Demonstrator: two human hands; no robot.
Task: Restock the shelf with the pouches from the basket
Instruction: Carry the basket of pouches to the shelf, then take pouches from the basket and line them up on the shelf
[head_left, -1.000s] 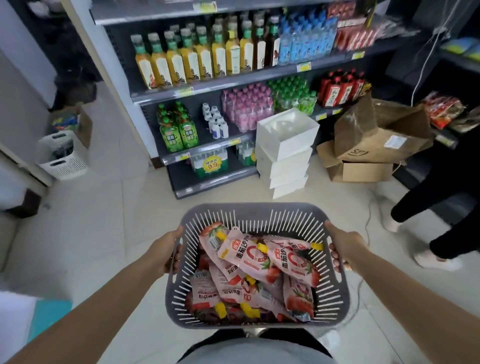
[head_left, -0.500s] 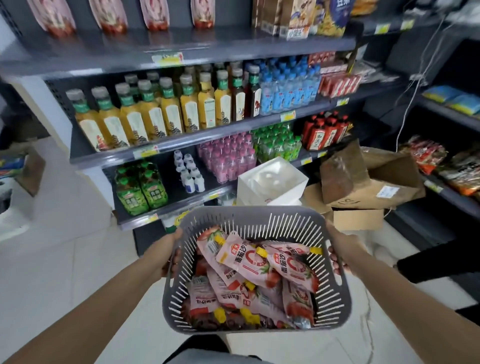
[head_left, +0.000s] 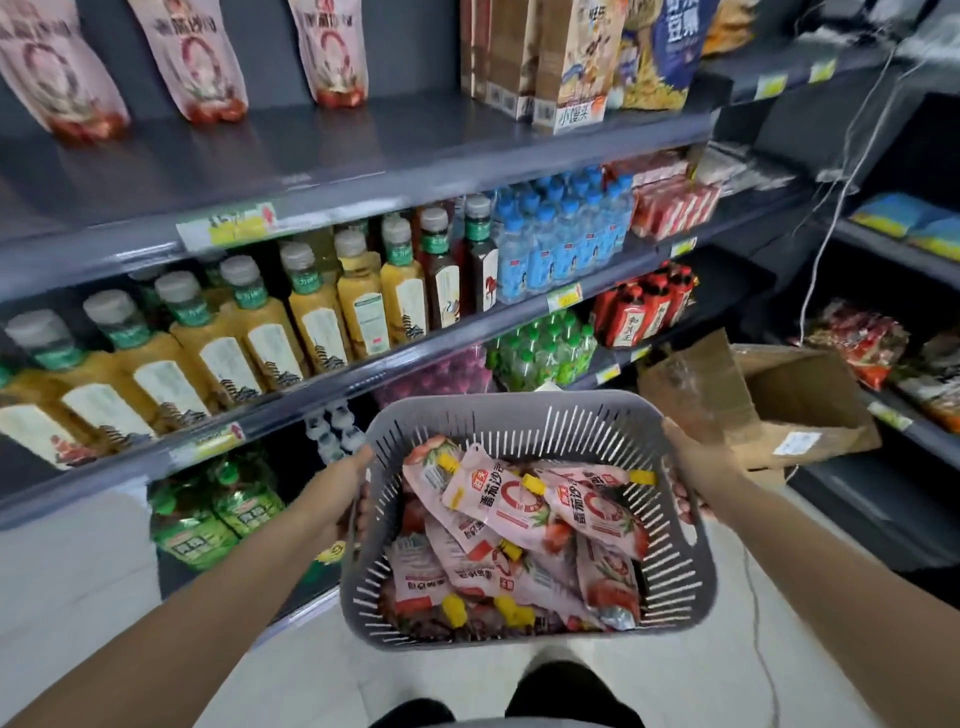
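Grey metal shelf (head_left: 363, 156) ran across the top of the view, with standing pouches (head_left: 197, 67) along its back edge and a bare stretch towards its front edge. Below it, nearer the person, hung the grey slatted basket (head_left: 498, 402), held about level. The pouches (head_left: 498, 499) lay heaped flat inside, their long axes and yellow caps pointing mixed ways. Left hand (head_left: 337, 493) gripped the left rim and right hand (head_left: 696, 457) the right rim, forearms stretched forward, fingers (head_left: 679, 488) curled round the rim. The bare stretch lay up and forward of both hands, slightly nearer the left.
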